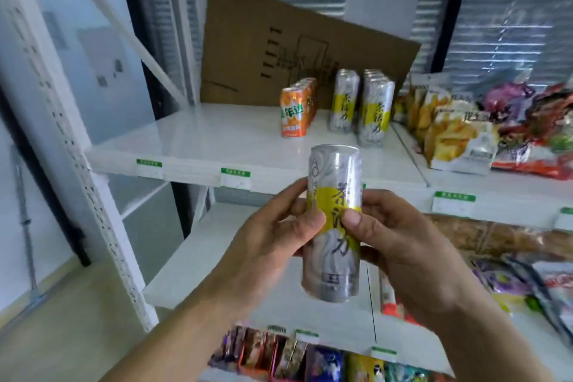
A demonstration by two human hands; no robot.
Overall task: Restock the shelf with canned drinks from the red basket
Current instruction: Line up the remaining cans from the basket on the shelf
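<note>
Both hands — left hand, right hand — grip one silver-yellow can; next, set it by the matching rows at one o'clock.

the white upper shelf carries a row of orange cans and, just to their right, two rows of silver-and-yellow cans, with a sheet of brown cardboard standing tilted on the shelf behind them. to the right on the same level lie snack bags, yellow ones beside red and purple ones. the lower shelf holds more coloured packets on its right side, and green-topped price labels sit on the shelf edges.
</note>
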